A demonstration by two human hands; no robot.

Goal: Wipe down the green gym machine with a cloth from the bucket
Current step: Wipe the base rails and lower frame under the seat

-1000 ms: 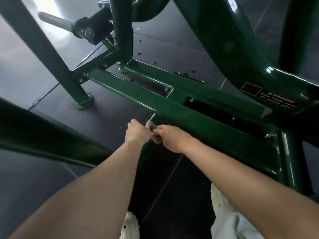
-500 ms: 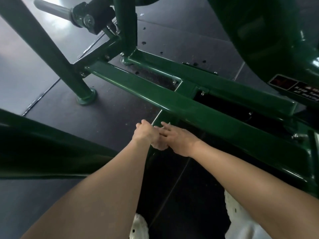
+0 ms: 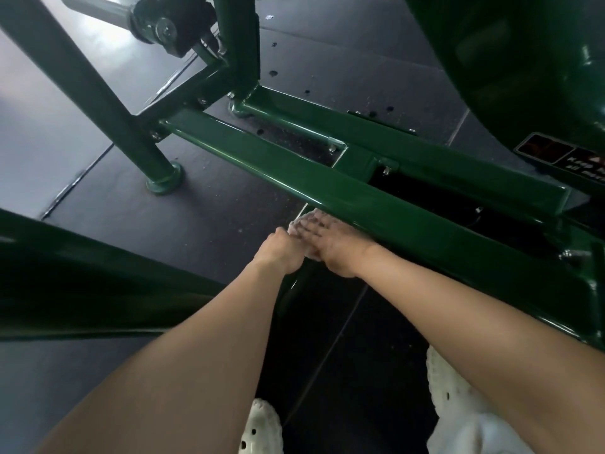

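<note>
Within the last second the right hand (image 3: 334, 249) has flattened from a bunched grip, fingers now spread and pressing the cloth (image 3: 302, 222) against the green machine's lower rail (image 3: 409, 221), while the left hand (image 3: 281, 253) stays curled on the cloth's edge, so a wiping stroke on this rail appears to be starting.

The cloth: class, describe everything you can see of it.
The cloth is pale, whitish and crumpled, and mostly hidden. It lies low against the near side of the green frame rail. The right hand presses on it with spread fingers; the left hand, curled, seems to grip its near edge.
</note>
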